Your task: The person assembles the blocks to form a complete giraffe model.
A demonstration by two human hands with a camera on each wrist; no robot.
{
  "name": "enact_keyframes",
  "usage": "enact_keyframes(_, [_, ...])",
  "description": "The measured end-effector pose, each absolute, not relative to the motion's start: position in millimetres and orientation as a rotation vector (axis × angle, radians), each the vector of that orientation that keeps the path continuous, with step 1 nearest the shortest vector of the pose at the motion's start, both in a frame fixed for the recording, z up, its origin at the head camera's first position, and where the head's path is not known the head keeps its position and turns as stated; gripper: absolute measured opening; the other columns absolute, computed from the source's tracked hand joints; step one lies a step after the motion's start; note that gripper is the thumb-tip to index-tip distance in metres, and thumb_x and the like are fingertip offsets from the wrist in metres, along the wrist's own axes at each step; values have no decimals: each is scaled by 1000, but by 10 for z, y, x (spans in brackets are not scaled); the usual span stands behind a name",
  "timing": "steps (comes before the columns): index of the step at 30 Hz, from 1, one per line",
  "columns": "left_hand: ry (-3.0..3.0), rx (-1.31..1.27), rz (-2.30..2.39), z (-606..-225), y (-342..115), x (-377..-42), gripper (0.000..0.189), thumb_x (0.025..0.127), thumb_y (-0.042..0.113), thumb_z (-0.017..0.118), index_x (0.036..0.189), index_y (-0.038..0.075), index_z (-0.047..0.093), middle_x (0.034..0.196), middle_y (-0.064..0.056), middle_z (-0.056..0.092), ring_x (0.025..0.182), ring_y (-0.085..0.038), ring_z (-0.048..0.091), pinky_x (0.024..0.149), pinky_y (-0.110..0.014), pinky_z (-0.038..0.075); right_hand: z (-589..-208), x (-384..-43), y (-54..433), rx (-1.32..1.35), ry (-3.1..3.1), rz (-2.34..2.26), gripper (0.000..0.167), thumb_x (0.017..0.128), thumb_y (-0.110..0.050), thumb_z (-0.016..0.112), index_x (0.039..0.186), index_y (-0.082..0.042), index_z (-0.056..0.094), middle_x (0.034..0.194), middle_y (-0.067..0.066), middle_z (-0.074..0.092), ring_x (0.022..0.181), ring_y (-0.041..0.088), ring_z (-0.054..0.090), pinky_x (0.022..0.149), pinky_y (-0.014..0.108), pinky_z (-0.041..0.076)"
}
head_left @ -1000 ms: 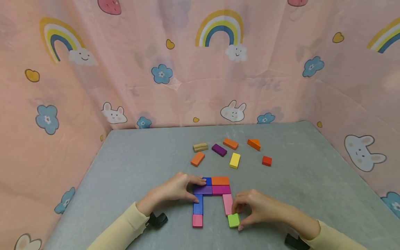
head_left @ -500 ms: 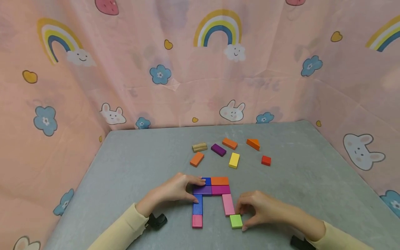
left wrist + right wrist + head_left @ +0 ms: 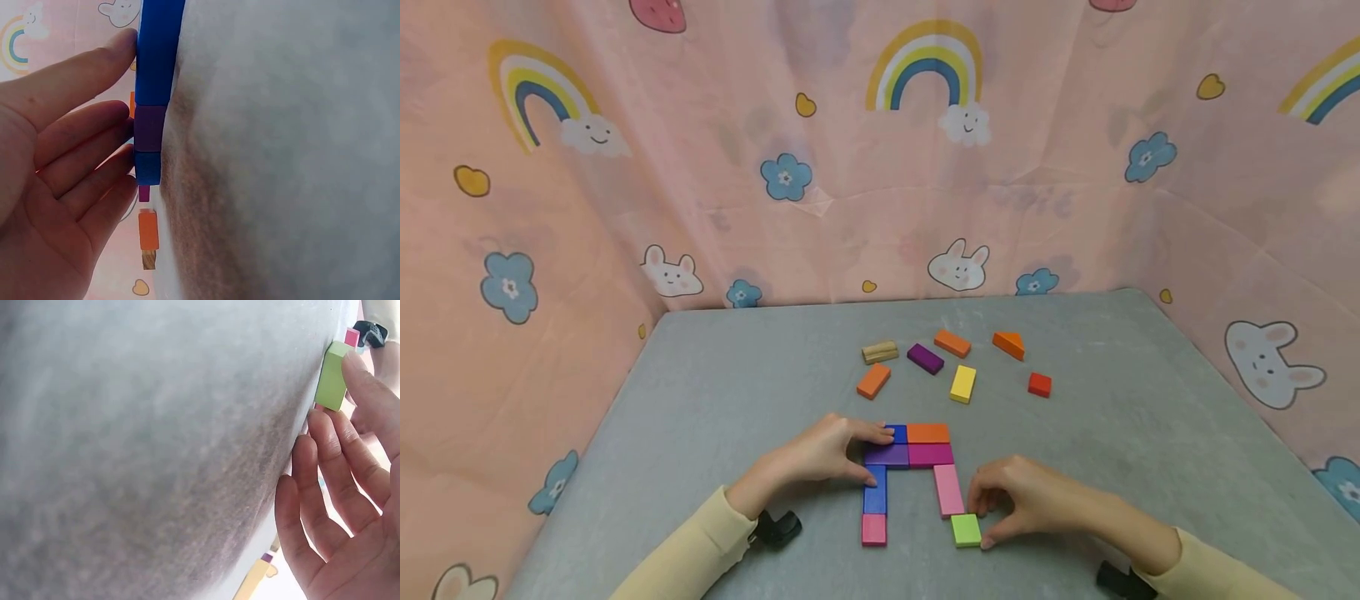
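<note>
Head view: the two hands are apart from each other over a flat block layout on the grey counter (image 3: 722, 367). Left hand (image 3: 831, 450): not clamped, fingers extended, fingertips on the small blue block (image 3: 900, 434) and thumb resting on the long blue block (image 3: 875, 497); left wrist view agrees on thumb contact. Right hand (image 3: 1026, 496): thumb and forefinger pinch the green block (image 3: 966, 531), which lies flat at the near right corner of the layout, just beyond the near end of the slanted pink block (image 3: 948, 490) and offset to its right; right wrist view shows the thumb overlapping it, remaining fingers spread. Layout, far row: small blue block beside an orange block (image 3: 928, 433); next row, purple block (image 3: 887, 455) beside magenta block (image 3: 930, 455); left leg, long blue block ending in a rose square block (image 3: 874, 531). Farther back, loose and scattered: tan piece (image 3: 880, 352), dark purple block (image 3: 925, 358), yellow block (image 3: 962, 384), orange wedge (image 3: 1008, 345), red block (image 3: 1040, 384). Behind, a pink printed curtain (image 3: 850, 217)
</note>
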State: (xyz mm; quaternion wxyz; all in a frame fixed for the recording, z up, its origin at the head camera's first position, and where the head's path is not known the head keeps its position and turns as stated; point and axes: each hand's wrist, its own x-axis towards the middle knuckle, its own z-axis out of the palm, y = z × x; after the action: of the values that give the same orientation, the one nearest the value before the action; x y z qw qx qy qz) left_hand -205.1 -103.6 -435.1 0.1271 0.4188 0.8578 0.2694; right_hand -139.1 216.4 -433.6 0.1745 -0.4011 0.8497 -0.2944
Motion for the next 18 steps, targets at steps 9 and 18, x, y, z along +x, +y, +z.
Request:
enact_keyframes(9, [2492, 1218, 781, -4332, -1032, -2050, 59, 74, 32, 81, 127, 18, 62, 131, 4, 59, 127, -7, 49, 105, -32, 41, -4328, -1402, 2137, -1113, 2409, -815, 26, 77, -47, 74, 93, -28, 64, 82, -18, 61, 73, -3, 55, 64, 17, 51])
enact_keyframes(18, [2486, 1217, 776, -4337, -1035, -2054, 58, 74, 33, 81, 128, 18, 62, 131, 5, 59, 128, -7, 48, 106, -32, 39, -4330, -1391, 2140, -1144, 2409, -834, 26, 77, -45, 74, 92, -26, 65, 82, -16, 62, 73, -3, 56, 64, 17, 51])
